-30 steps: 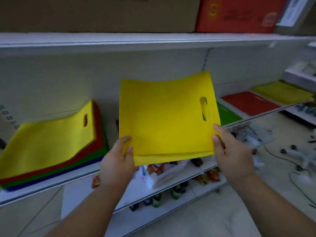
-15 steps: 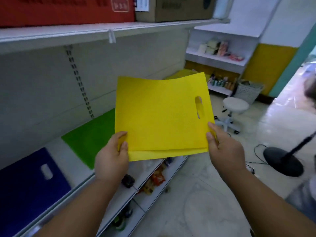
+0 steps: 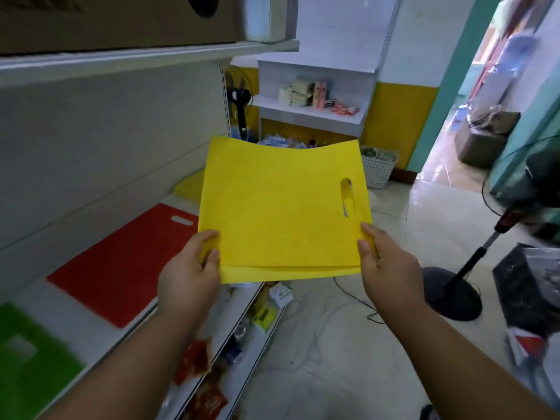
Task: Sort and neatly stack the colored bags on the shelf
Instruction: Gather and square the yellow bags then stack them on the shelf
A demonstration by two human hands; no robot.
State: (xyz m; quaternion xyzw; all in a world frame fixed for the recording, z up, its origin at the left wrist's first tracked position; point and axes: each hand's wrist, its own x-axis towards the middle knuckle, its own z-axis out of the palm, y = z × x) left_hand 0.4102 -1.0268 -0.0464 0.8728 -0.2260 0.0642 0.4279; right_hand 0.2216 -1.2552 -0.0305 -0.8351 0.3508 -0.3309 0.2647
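I hold a flat yellow bag (image 3: 281, 207) with a die-cut handle slot on its right side, out in front of me over the shelf edge. My left hand (image 3: 189, 269) pinches its lower left corner and my right hand (image 3: 386, 262) pinches its lower right corner. On the white shelf (image 3: 100, 331) to my left lie a red bag (image 3: 121, 265), a green bag (image 3: 27, 356) at the near left, and another yellow bag (image 3: 189, 187) farther along, partly hidden behind the held one.
An upper shelf (image 3: 145, 57) carries a cardboard box. Lower shelves hold snack packets (image 3: 197, 362). A standing fan's base (image 3: 451, 295) and a cable lie on the tiled floor to the right. A white basket (image 3: 378, 169) and a far shelf unit stand ahead.
My view has swung right along the shelf: the mixed stack and blue bag are out of sight, and the red bag and far yellow bag now show. Both hands keep hold of the yellow bag.
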